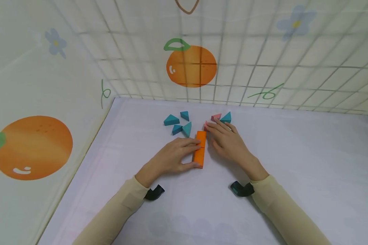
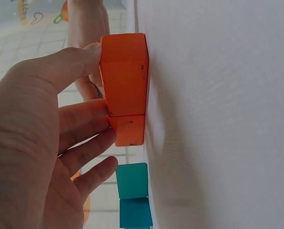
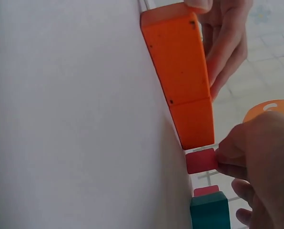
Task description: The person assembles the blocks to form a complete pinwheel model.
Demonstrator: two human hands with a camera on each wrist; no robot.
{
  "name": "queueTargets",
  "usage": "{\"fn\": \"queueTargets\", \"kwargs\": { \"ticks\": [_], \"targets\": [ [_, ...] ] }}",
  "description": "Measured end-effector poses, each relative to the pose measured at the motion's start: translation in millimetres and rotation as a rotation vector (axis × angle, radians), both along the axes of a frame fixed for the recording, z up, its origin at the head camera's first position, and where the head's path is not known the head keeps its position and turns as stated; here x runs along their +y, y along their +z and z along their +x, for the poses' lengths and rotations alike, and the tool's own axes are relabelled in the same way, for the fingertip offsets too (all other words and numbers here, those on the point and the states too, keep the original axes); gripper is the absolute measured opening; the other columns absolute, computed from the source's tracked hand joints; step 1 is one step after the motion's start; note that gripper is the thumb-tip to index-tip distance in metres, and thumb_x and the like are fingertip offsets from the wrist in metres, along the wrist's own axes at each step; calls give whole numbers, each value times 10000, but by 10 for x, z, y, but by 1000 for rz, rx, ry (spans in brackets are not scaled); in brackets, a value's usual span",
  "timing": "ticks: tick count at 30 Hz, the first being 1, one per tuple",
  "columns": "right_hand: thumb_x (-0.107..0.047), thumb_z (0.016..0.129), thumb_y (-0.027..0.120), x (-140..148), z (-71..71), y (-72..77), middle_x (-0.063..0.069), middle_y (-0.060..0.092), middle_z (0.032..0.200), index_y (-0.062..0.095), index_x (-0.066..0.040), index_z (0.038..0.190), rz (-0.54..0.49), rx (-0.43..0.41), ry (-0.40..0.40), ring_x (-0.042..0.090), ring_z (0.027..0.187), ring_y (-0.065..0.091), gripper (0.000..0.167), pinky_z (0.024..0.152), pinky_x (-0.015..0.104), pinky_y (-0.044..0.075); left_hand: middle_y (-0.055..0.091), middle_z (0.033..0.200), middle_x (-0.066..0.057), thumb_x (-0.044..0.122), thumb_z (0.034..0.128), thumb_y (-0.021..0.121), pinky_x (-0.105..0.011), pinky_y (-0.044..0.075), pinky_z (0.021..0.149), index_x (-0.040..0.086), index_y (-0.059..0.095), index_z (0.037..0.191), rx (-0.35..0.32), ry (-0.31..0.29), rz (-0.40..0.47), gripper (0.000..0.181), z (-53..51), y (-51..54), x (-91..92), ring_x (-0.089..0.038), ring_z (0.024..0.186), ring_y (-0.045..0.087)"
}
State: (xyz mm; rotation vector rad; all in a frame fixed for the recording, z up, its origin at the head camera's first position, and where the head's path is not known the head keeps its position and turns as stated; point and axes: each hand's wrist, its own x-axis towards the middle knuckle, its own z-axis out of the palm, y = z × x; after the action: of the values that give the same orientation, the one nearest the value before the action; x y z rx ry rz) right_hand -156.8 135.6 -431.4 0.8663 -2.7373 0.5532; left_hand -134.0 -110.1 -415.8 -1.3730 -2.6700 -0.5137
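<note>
The near orange block and the far orange block lie end to end on the white table, their narrow ends meeting at a thin seam. They make one long bar, set between the two hands. Its long axis runs away from the person toward the back wall, the far end leaning a little to the right.

The left hand lies along the bar's left side, thumb and fingers spread: the thumb touches the near block close to its near end, while fingertips touch further along, about the seam.

The right hand has fingertips against a small pink block just beyond the bar's far end; whether they pinch it, I cannot tell. Another pink block sits just past these fingers, a teal triangle beside it with its tip pointing away from the person. Four more teal triangles lie left of the bar's far end, turned different ways
</note>
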Motion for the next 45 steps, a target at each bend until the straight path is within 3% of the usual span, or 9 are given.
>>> {"fn": "queueTargets", "kwargs": {
  "ticks": [11,25,45],
  "targets": [
    [-138,942,595,7,-42,-46,88,534,1434,560,-61,1375,-127,-27,40,309,1427,362,441,1108,529,325,607,1351,-44,500,834,733,-342,452,1063,91,660,1270,2,6,11,602,2,-32,-20,-204,1223,571],
    [-257,992,545,-24,-46,-122,53,475,1499,479,-95,1452,-118,-71,29,289,1466,305,492,1161,515,246,606,1353,-35,502,828,739,-344,459,1054,106,660,1275,-11,13,14,602,-14,-23,-3,-192,1223,572],
    [-245,1008,506,-36,-37,-127,55,480,1495,474,-112,1458,-126,-74,45,301,1450,330,470,1171,544,222,603,1354,-24,510,830,733,-344,458,1054,111,658,1277,-26,19,7,604,-16,-33,0,-186,1223,571]
  ]
}}
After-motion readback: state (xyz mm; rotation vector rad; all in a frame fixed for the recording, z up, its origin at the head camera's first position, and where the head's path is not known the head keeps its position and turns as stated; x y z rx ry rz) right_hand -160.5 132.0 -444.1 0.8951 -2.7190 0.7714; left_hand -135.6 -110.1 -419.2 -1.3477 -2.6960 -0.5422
